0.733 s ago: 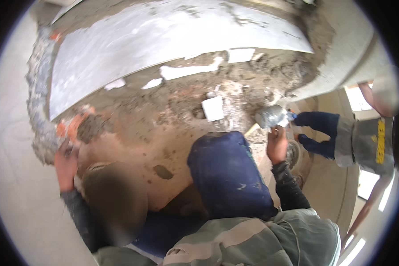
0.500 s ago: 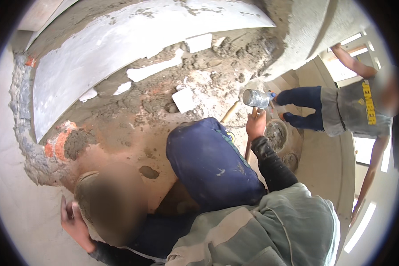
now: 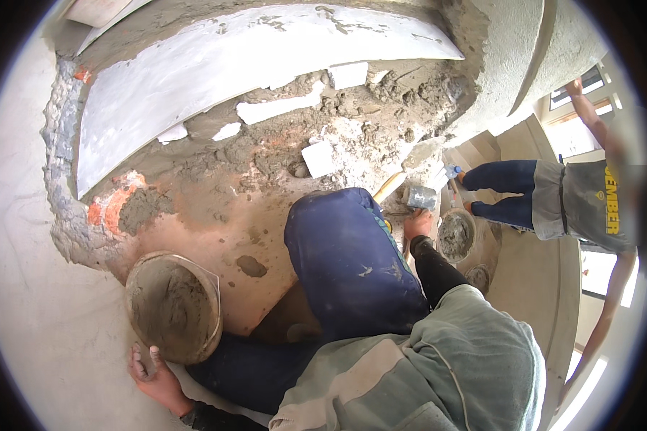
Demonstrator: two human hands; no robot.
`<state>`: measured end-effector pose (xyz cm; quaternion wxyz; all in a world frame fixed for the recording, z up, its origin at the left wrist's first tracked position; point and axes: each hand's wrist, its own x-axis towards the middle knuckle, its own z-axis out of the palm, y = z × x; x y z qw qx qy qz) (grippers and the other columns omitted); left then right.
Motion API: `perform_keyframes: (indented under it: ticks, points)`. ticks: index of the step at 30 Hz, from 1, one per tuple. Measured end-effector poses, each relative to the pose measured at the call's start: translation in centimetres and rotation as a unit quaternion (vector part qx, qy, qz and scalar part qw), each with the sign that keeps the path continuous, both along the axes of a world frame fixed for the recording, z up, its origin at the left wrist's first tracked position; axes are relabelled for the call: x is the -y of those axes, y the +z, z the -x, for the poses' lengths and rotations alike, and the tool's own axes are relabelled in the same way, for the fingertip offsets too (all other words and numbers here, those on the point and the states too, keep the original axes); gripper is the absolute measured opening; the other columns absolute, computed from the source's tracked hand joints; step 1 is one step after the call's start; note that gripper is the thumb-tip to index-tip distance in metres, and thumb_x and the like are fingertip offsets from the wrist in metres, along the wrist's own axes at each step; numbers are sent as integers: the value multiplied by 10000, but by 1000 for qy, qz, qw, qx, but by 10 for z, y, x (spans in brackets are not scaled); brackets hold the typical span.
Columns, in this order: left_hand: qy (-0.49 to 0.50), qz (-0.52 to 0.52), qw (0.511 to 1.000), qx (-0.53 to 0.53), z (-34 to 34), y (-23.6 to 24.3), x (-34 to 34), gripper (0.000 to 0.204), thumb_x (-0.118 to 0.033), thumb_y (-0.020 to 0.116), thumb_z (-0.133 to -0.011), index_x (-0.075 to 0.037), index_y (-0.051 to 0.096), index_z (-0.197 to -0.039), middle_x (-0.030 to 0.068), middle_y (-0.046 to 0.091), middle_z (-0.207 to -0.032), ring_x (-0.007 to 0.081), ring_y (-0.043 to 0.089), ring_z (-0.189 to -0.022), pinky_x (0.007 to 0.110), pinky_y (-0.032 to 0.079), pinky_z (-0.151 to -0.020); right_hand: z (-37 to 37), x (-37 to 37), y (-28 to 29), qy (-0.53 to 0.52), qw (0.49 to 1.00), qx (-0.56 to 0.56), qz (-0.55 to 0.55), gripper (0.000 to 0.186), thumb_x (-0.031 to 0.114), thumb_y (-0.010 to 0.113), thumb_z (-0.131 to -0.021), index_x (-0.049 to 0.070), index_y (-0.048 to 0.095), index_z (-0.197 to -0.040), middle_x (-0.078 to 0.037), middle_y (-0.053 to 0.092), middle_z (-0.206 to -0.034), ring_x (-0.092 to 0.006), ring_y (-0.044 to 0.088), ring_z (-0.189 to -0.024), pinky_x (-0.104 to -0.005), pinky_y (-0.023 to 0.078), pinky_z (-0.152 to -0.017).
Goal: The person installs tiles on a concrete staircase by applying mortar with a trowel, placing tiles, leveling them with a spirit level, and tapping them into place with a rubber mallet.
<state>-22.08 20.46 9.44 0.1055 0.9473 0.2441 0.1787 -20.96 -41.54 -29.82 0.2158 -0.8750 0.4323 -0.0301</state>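
Observation:
My right hand [image 3: 418, 225] is closed round the handle of a mallet with a grey cylindrical head [image 3: 422, 197], beyond my raised knee. My left hand [image 3: 159, 382] has its fingers apart and holds nothing. It is at the near left rim of a round bucket [image 3: 216, 327] with grey mortar in it; whether the fingertips touch the rim I cannot tell. In front of me a large white slab [image 3: 216, 65] sits on a bed of rough mortar [image 3: 266, 154].
A wooden tool handle [image 3: 389, 187] lies by the mallet. A white tile piece [image 3: 318, 159] and rubble cover the ground ahead. Another mortar bucket [image 3: 473, 241] stands at right, near a standing person [image 3: 579, 197]. A curved plastered wall [image 3: 510, 65] rises at far right.
My right hand has lowered the mallet toward the ground. My left hand has shifted down and right along the bucket's side. The whole view has turned slightly.

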Motion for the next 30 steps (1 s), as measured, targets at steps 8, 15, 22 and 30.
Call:
perform_keyframes:
  ticks: [8,15,22,30]
  points:
    - [50,35,997,56,35,-31,40,434,-242,746,-899,8,623,-1232,158,590,-1307,317,566,-1220,420,467,-993,4,16,25,-87,989,117,-30,609,240,669,-685,-135,465,-1120,-333,574,-1021,-471,558,-1039,-499,437,-938]
    - [35,104,990,92,58,-48,20,489,-215,756,-886,-50,576,-1310,139,558,-1352,286,533,-1227,423,446,-969,8,36,-11,-25,976,148,-155,575,264,773,-686,-54,579,-1123,-175,683,-1003,-318,658,-925,-430,520,-827]
    - [-27,27,993,112,21,-20,30,498,-216,663,-952,-38,520,-1394,152,596,-1276,268,577,-1138,408,474,-916,23,39,-30,-68,985,82,-137,732,242,755,-657,-194,462,-1167,-314,529,-1166,-432,532,-1133,-457,426,-1000]
    - [-49,400,910,-102,-153,37,32,620,-230,499,-1024,-27,254,-1556,115,718,-975,165,648,-792,318,557,-744,38,72,-75,-44,999,-7,24,752,246,715,-725,-160,430,-1291,-342,444,-1306,-435,419,-1289,-481,368,-1074]
